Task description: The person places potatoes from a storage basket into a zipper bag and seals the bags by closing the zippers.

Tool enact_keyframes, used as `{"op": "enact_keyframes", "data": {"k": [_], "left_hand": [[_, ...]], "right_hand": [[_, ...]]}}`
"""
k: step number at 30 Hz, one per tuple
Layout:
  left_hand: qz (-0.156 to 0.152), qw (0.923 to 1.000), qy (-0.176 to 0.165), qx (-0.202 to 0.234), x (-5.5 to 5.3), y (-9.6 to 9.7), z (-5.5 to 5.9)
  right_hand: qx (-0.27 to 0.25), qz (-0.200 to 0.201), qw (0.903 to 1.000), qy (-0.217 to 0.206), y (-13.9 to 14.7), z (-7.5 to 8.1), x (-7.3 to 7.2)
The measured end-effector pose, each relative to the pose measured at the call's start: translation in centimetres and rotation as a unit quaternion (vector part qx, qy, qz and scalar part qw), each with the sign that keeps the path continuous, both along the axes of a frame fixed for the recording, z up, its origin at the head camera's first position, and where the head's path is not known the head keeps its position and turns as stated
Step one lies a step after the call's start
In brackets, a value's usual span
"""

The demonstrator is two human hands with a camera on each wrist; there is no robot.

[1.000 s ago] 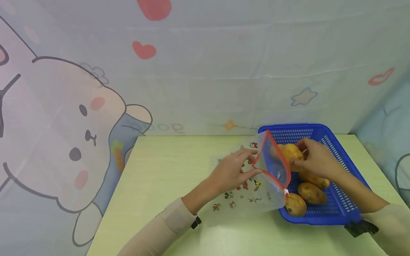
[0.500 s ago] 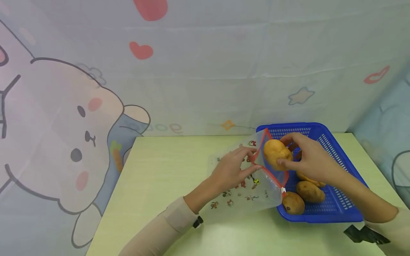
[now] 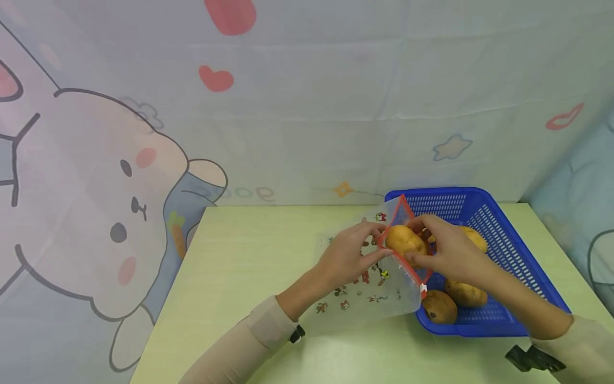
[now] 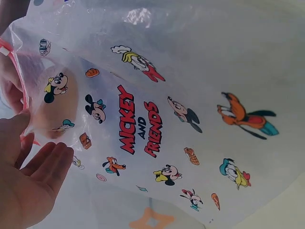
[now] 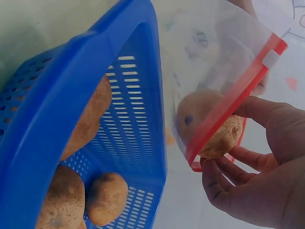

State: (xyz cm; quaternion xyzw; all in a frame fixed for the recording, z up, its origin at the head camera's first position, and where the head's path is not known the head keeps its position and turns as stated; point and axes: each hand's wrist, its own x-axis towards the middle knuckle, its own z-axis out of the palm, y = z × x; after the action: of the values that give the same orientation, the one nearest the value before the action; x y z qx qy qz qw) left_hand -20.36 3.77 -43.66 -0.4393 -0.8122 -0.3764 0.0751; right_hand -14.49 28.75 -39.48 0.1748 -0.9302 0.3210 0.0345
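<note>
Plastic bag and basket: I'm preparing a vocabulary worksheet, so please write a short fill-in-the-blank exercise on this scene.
1. The right hand holds a potato at the mouth of the plastic bag, whose edging is ____.
2. The slider on this edging is ____.
3. The basket is ____.
4. The bag's print reads "Mickey and ____".

Missing words: red; white; blue; Friends.

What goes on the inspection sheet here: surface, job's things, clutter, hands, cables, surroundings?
Surface: pale yellow-green tabletop.
Job's things: translucent cartoon-printed plastic bag with red edging, mouth open; rounded yellow-brown potato partway into it; blue perforated plastic basket holding more brown potatoes.
Clutter: nothing seen.
Hands: left hand holds the bag at its mouth; right hand grips the potato at the mouth.
Cables: none certain; dark curved line at head view's right edge may be print.
Surroundings: pale backdrop with cartoon animal, hearts, star.
</note>
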Motion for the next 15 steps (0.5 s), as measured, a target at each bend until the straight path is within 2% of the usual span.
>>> {"op": "enact_keyframes", "data": {"k": [4,7,11,15], "left_hand": [[-0.004,0.9999,0.009,-0.001,-0.2,-0.2,0.0],[-0.005,0.9998,0.018,0.001,-0.4,-0.2,0.2],[-0.003,0.9997,0.025,0.004,-0.5,-0.4,0.7],[-0.010,0.9996,0.018,0.020,-0.3,-1.0,1.3]], "right_hand": [[0.005,-0.002,0.9999,0.012,0.0,0.1,0.1],[0.013,-0.019,0.9994,0.026,0.9,0.4,0.3],[0.017,-0.053,0.9974,0.045,3.5,0.2,0.2],[0.044,-0.070,0.9960,0.034,6.8,-1.2,0.0]]}}
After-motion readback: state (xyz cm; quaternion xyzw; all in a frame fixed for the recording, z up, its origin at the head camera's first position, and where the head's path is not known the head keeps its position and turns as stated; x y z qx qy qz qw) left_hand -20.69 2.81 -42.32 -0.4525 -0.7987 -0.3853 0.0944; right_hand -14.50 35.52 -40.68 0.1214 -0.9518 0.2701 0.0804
